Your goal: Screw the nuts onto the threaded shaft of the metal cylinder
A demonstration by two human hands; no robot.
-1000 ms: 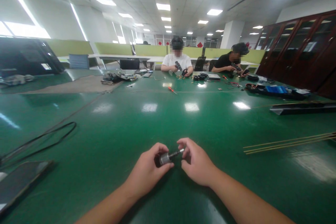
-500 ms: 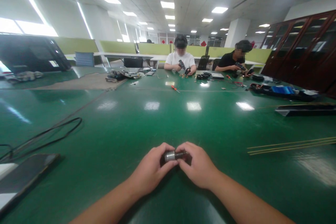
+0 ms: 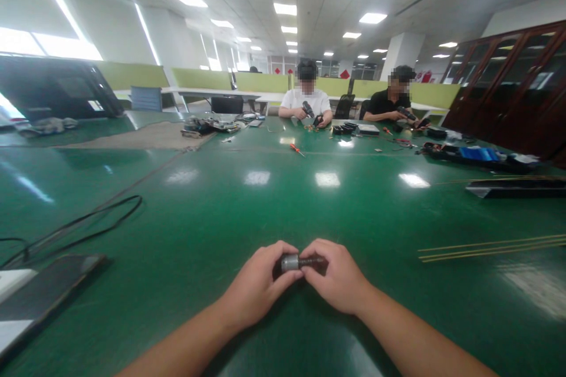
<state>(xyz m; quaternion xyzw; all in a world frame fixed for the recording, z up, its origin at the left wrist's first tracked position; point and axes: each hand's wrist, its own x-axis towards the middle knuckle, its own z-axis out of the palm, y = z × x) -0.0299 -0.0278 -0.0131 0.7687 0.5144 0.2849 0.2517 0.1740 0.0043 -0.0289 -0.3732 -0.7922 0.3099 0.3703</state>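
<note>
Both my hands meet low in the middle of the green table. My left hand is closed round a small silver metal cylinder. A thin dark shaft sticks out of the cylinder to the right. My right hand pinches that shaft with its fingertips. The far end of the shaft is hidden by my right fingers. The part is held just above the tabletop.
A black cable and a dark phone lie at the left. Thin yellow rods lie at the right, a black tray beyond them. Two people sit at the far end among tools; a red screwdriver lies nearby.
My right hand has closed in on the shaft, which showed bare a second ago and is now mostly covered. Both hands have drifted slightly right in the picture.
</note>
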